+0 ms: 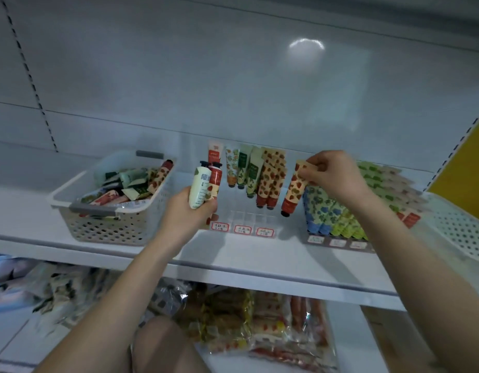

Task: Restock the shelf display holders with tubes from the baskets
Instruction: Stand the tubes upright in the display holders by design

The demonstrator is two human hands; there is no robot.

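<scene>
Two tubes sit in your left grip (191, 208), a cream tube (200, 188) and a red tube (214, 184), caps up, your fingers curled round both, just in front of the left end of the clear display holder (243, 214). Your right grip (331, 172) pinches the flat crimped end of a strawberry-print tube (293, 189), which hangs tilted, cap down, over the right side of that holder; whether the cap touches the holder cannot be told. At the back of the holder, standing tubes (246, 170) lean cap down in short rows, and three red-bordered labels (242, 229) line its front edge. Just to the right, under your right wrist, a second holder (338, 242) is packed with blue-print and green-print tubes. On the shelf (260, 254) to your left stands a white basket (60, 195) with a jumble of tubes inside; another white basket (459, 230) shows partly at the right edge. Wrapped packets (260, 319) lie on the shelf below.
</scene>
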